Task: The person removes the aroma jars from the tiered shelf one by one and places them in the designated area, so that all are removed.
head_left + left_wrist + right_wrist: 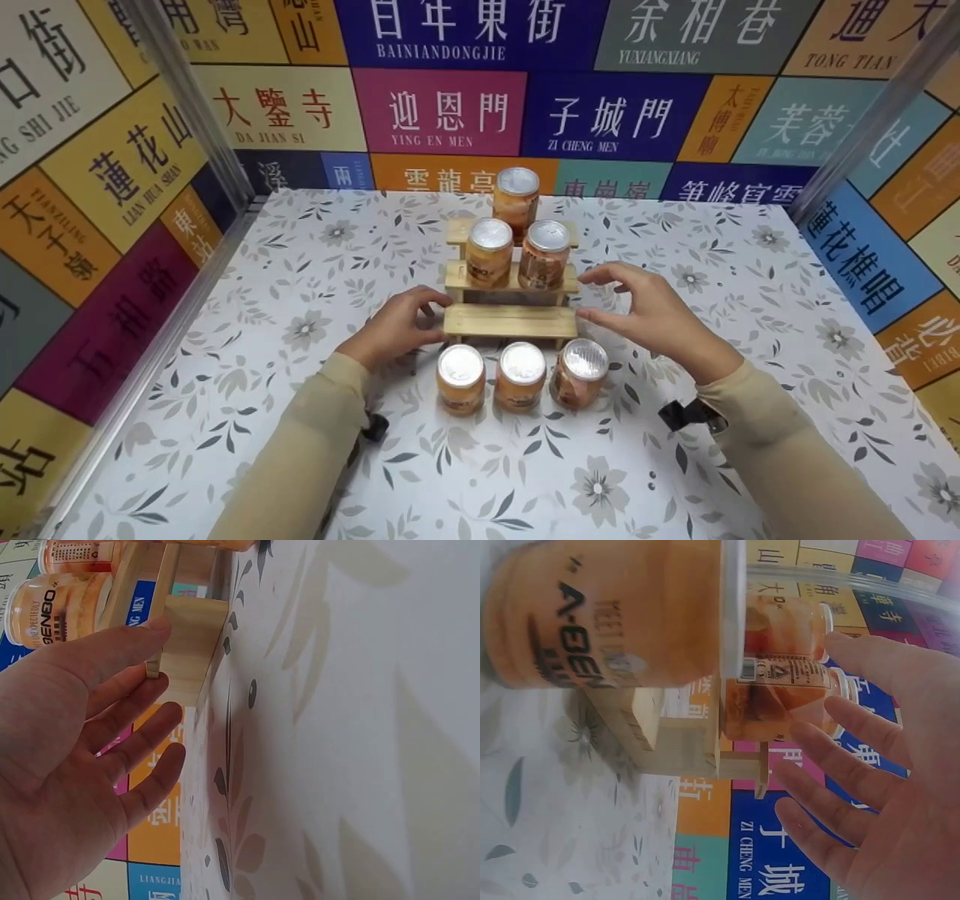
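Observation:
A three-step wooden stand (510, 322) is on the table, with one jar (516, 202) on its top step. Two more jars, a left one (490, 253) and a right one (544, 255), occupy the middle step. In front of the stand a row of three silver-lidded jars holds a left jar (461, 379), a middle jar (520, 376) and a right jar (579, 373). My left hand (397, 326) is at the stand's left end, thumb and forefinger close to the step's edge; contact is unclear. Beside the right end, my right hand (656, 315) has its fingers spread, holding nothing.
A white tablecloth (300, 450) with grey flowers and leaves covers the table. Colourful panels (442, 112) with Chinese lettering stand behind and at both sides. Transparent corner strips (202, 127) run down where the panels meet.

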Action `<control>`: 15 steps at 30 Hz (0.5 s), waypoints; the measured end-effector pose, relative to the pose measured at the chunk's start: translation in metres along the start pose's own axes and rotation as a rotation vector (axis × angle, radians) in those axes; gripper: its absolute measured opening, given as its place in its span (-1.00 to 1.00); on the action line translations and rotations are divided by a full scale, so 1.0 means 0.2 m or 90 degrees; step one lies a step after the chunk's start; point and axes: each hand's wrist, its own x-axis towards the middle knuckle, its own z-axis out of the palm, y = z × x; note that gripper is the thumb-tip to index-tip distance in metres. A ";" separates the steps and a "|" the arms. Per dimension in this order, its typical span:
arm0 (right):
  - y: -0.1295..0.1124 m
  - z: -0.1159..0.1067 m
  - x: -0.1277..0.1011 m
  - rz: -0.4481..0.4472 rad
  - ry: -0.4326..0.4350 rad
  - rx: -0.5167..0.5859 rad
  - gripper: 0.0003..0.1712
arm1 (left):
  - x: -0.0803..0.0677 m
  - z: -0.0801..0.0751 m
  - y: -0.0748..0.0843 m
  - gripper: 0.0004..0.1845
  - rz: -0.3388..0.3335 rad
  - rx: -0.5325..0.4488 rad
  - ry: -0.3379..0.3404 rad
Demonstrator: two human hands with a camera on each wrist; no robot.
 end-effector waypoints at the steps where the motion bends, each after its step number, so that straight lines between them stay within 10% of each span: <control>1: 0.00 0.00 0.02 0.002 0.005 -0.004 -0.46 | 0.00 0.00 0.00 -0.49 -0.002 0.000 0.000; 15: -0.02 0.04 0.31 0.038 0.046 0.018 -0.16 | 0.00 0.01 -0.01 -0.48 0.005 0.020 0.001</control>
